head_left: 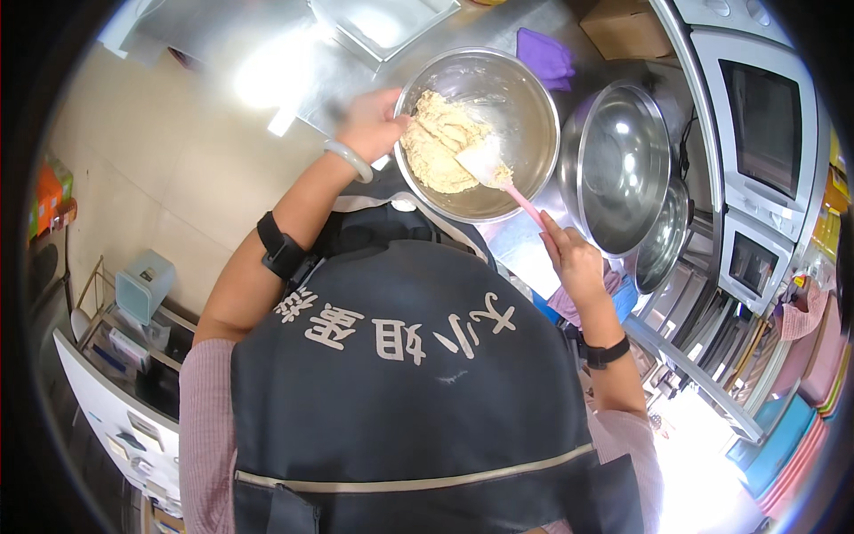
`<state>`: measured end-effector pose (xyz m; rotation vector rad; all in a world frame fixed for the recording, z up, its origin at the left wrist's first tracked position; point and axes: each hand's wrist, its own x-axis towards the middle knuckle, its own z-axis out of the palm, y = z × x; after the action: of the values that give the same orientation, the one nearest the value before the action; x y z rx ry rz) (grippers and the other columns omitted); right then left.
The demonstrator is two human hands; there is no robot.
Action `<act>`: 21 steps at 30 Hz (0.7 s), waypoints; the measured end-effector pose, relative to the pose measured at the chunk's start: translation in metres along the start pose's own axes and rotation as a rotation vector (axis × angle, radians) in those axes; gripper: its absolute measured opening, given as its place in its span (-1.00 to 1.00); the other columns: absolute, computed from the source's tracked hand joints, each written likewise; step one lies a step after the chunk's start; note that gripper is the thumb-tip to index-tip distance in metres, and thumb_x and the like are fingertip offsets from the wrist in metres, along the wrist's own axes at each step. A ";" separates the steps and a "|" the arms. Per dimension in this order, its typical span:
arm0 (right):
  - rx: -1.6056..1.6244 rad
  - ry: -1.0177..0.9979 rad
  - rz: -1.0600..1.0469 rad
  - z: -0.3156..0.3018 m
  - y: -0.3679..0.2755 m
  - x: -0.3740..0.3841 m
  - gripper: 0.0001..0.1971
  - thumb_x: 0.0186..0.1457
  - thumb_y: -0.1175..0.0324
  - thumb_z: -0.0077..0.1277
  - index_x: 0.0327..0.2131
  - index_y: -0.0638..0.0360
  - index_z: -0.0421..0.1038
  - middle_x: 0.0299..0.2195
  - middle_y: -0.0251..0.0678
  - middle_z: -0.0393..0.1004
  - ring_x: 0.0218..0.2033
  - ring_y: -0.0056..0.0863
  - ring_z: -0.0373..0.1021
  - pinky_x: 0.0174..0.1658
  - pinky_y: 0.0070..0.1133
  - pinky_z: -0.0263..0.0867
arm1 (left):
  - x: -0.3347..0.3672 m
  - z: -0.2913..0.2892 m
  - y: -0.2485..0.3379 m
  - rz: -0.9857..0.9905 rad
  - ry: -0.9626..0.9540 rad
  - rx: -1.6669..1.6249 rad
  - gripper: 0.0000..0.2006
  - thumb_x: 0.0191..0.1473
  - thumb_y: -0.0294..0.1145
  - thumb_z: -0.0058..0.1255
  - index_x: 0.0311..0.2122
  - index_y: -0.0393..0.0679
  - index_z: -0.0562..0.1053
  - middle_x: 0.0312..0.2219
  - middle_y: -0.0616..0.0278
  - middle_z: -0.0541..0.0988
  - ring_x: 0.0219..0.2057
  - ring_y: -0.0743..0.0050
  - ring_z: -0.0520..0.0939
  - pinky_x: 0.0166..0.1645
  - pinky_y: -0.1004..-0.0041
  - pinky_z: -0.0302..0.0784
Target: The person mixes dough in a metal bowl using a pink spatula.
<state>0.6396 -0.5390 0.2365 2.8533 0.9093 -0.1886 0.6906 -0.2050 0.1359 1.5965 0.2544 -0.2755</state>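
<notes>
A steel mixing bowl (529, 107) sits at the edge of the metal counter, tilted a little toward me. Pale yellow dough (436, 147) lies in a rough lump on its left side. My left hand (374, 126) grips the bowl's left rim, fingers outside and thumb near the dough; it is partly blurred. In my right hand (574, 262) is the pink handle of a spatula (520, 200). Its white blade rests against the dough's right side, with some dough stuck to it.
Two larger steel bowls (623, 169) stand just right of the mixing bowl. A purple cloth (544, 58) lies behind it, near a cardboard box (627, 28). A metal tray (382, 27) is at the back. Ovens (761, 129) line the right side, above trays in a rack.
</notes>
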 end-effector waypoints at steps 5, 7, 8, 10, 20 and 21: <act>-0.045 -0.113 -0.043 -0.035 0.011 -0.007 -0.68 -0.01 0.23 -0.01 -0.11 -0.14 0.38 -0.68 -0.35 0.27 -0.76 -0.39 0.26 -0.68 -0.48 0.22 | -0.003 0.002 0.007 -0.014 0.025 -0.100 -0.61 -0.05 -0.59 -0.08 -0.03 -0.26 0.33 -0.68 0.37 0.40 -0.74 0.73 0.36 -0.70 0.67 0.25; -0.042 -0.128 -0.051 -0.047 0.017 -0.012 -0.68 -0.02 0.24 -0.01 -0.11 -0.13 0.38 -0.69 -0.35 0.26 -0.77 -0.38 0.25 -0.68 -0.48 0.21 | -0.002 0.001 0.005 -0.013 0.031 -0.089 -0.61 -0.06 -0.59 -0.08 -0.03 -0.28 0.32 -0.65 0.35 0.43 -0.73 0.73 0.38 -0.70 0.68 0.26; -0.036 -0.135 -0.063 -0.053 0.018 -0.015 -0.68 -0.02 0.26 0.00 -0.11 -0.12 0.38 -0.69 -0.35 0.25 -0.77 -0.38 0.24 -0.68 -0.48 0.21 | -0.001 0.000 0.001 -0.015 0.026 -0.093 -0.61 -0.06 -0.59 -0.08 -0.03 -0.28 0.32 -0.65 0.35 0.43 -0.73 0.73 0.38 -0.70 0.68 0.26; -0.059 -0.154 -0.056 -0.064 0.019 -0.021 -0.67 -0.03 0.28 0.01 -0.12 -0.09 0.39 -0.70 -0.34 0.25 -0.76 -0.37 0.25 -0.67 -0.48 0.22 | 0.001 -0.003 -0.006 -0.004 0.002 -0.007 -0.64 -0.08 -0.53 -0.11 -0.09 -0.26 0.36 -0.60 0.22 0.50 -0.70 0.61 0.44 -0.63 0.58 0.40; 0.497 -0.117 0.208 -0.094 0.047 -0.035 -0.59 -0.05 0.42 0.05 -0.05 0.11 0.33 -0.60 -0.30 0.44 -0.67 -0.71 0.30 -0.64 -0.67 0.20 | -0.003 -0.003 -0.010 0.008 0.036 -0.019 -0.65 -0.09 -0.51 -0.10 -0.10 -0.24 0.38 -0.60 0.20 0.50 -0.72 0.58 0.43 -0.63 0.57 0.40; 0.750 -0.196 0.402 -0.091 0.043 -0.029 -0.60 0.00 0.42 0.00 -0.03 0.13 0.29 -0.59 -0.37 0.43 -0.68 -0.75 0.27 -0.64 -0.73 0.17 | -0.003 -0.003 -0.009 -0.001 0.026 -0.007 -0.66 -0.08 -0.51 -0.10 -0.10 -0.24 0.38 -0.60 0.21 0.50 -0.72 0.59 0.43 -0.62 0.57 0.40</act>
<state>0.6487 -0.5746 0.3344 3.5035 0.2234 -0.9078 0.6851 -0.2020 0.1285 1.5940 0.2759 -0.2539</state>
